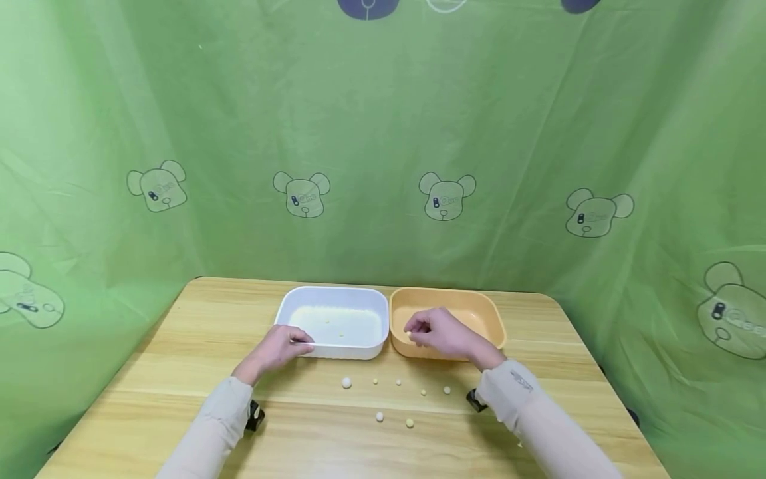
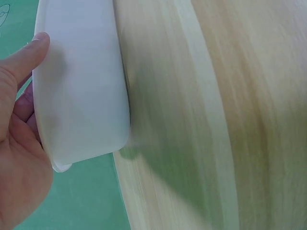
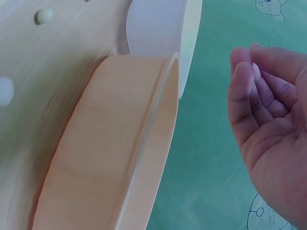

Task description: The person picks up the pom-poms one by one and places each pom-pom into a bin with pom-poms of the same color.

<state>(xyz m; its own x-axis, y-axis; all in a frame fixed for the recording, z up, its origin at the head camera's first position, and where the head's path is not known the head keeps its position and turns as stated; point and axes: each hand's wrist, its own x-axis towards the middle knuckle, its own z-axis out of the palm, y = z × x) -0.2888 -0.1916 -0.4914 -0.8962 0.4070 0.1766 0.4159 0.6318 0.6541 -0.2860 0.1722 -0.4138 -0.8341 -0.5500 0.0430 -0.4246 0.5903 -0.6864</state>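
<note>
At its front left corner, the white plastic bin [image 1: 350,351] is gripped by my left hand [image 1: 280,347]. In the left wrist view the thumb [image 2: 36,50] lies against the bin's outer wall and the other fingers are behind the rim, partly hidden. My right hand [image 1: 445,332] is over the orange bin [image 1: 479,303], above its left part. Its fingertips pinch a small pale ball [image 1: 409,334], mostly covered by the fingers in the right wrist view. Two tiny yellowish bits [image 1: 341,335] lie inside the white bin.
The two bins stand side by side at the table's back. Several small white and yellow balls lie in front of them, among them a white ball [image 1: 346,382] and a yellow ball [image 1: 409,423]. A green curtain [image 1: 371,246] hangs behind the wooden table [image 1: 323,446].
</note>
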